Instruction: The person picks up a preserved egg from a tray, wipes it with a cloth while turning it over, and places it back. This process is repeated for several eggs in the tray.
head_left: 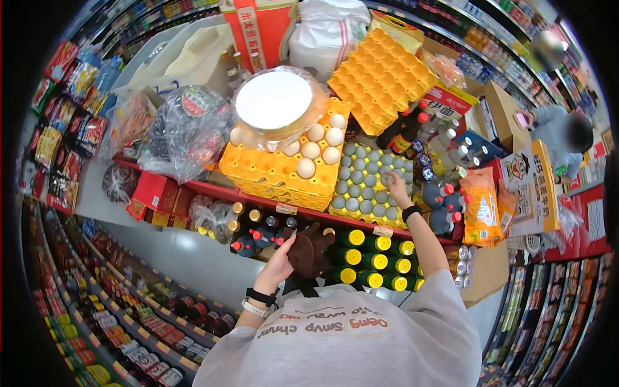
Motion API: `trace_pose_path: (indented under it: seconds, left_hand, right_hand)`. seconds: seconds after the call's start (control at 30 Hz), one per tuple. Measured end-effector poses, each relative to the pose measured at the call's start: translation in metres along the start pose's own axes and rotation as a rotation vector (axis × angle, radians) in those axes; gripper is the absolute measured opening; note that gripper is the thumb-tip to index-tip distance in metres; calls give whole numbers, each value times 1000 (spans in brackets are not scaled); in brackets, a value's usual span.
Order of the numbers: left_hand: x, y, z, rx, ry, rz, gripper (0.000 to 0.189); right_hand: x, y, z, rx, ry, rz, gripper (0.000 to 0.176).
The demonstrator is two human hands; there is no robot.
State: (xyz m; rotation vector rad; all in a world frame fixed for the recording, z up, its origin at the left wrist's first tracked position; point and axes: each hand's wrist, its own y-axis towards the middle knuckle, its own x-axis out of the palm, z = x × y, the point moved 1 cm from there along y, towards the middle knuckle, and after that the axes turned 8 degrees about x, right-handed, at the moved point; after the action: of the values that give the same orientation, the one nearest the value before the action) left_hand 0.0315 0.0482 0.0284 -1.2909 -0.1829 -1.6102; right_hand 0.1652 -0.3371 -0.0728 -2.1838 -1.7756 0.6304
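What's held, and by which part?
The left hand holds the brown bag by its left side. The right hand is at the greenish eggs; whether it grips one cannot be told.

Above the tray of blue-green eggs (pixel 345 212), the way down is open at left and centre; the right hand (pixel 398 188) and its forearm cross the right side. Higher stacked egg trays (pixel 258 164) bar the left, an orange egg tray (pixel 380 77) the far side, and upright bottles (pixel 445 143) the far right corner. Before the near edge of the display table (pixel 322 217), the left hand (pixel 277 266), a brown pouch (pixel 311 251) and yellow-capped bottles (pixel 374 260) take up room.
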Motion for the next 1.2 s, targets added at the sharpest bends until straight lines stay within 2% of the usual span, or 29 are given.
trace_pose_path:
  seconds: [0.07, 0.1, 0.2, 0.33, 0.43, 0.67, 0.73, 0.8, 0.87, 0.93, 0.97, 1.07, 1.13, 1.17, 1.2]
  left_hand:
    - [-1, -4, 2, 8, -10, 33, 36]
    - [-2, -5, 4, 23, -35, 25, 35]
    - [-15, -8, 4, 53, -84, 19, 34]
    - [-28, -9, 5, 77, -69, 34, 38]
    - [-27, -8, 9, 74, -107, 54, 31]
    - [-23, -3, 14, 67, -118, 37, 31]
    - [-13, -3, 17, 54, -152, -16, 34]
    - [-4, -5, 18, 67, -181, -29, 37]
    - [-5, -5, 18, 77, -202, -42, 40]
    - [-14, -7, 14, 77, -400, -89, 47]
    - [-18, -12, 12, 79, -392, -88, 47]
    - [-18, -29, 12, 169, -285, -186, 56]
    - [-1, -55, 24, 156, 416, -144, 73]
    - [17, -65, 26, 295, 380, -337, 79]
    - [32, -75, 32, 293, 382, -333, 79]
  right_hand:
    - [-1, 6, 6, -353, -859, 393, 40]
    - [1, 4, 3, -474, -753, 424, 47]
    - [6, 2, -2, -355, -752, 331, 40]
    - [13, 0, -3, -390, -679, 358, 41]
    - [15, -1, -3, -373, -748, 362, 37]
    - [19, -9, -5, -394, -842, 431, 31]
    - [25, -9, -10, -432, -861, 469, 31]
    - [29, -7, -14, -442, -927, 365, 33]
    - [33, -8, -13, -453, -961, 385, 34]
    - [37, -6, -13, -469, -993, 401, 36]
    - [37, -5, -13, -461, -972, 379, 36]
    - [32, 2, -12, -440, -954, 346, 38]
    - [31, 6, -10, -439, -967, 331, 36]
    - [31, 7, -9, -438, -965, 329, 36]
    - [30, 8, -9, -446, -946, 323, 34]
